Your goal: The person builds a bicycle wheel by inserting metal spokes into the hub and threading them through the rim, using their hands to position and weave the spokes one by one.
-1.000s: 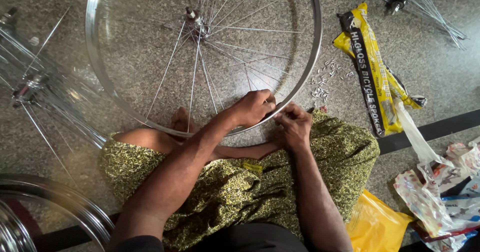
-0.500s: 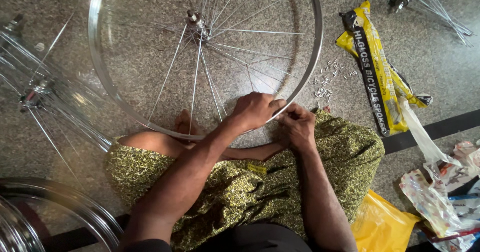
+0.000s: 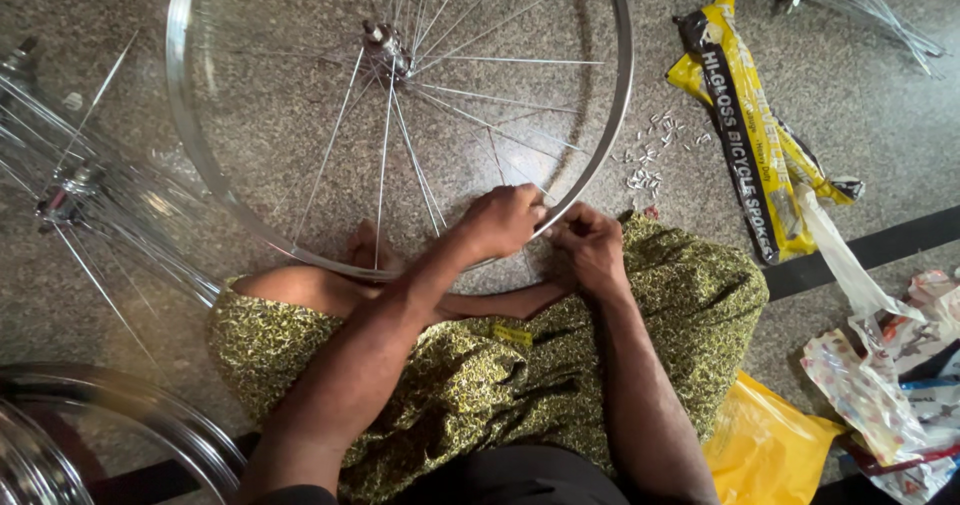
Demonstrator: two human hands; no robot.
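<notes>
A silver bicycle wheel rim (image 3: pixel 610 115) with thin spokes and a central hub (image 3: pixel 385 47) lies flat on the speckled stone floor in front of my lap. My left hand (image 3: pixel 503 220) rests on the near edge of the rim, fingers curled over it where a spoke meets it. Just outside the rim, my right hand (image 3: pixel 587 248) has its fingers pinched against the same spot. What the fingers pinch is hidden. My crossed legs under a green patterned cloth (image 3: pixel 480 375) fill the lower middle.
A small heap of metal spoke nipples (image 3: pixel 655 150) lies right of the rim. A yellow and black packet of spokes (image 3: pixel 755 135) is farther right. Another spoked hub (image 3: pixel 70 200) and rims (image 3: pixel 120 425) lie left. A yellow bag (image 3: pixel 765 450) and plastic wrappers (image 3: pixel 890 365) sit lower right.
Both hands stay together at the near edge of the rim, shifting only slightly. The view has drifted a little; the wheel has not visibly turned.
</notes>
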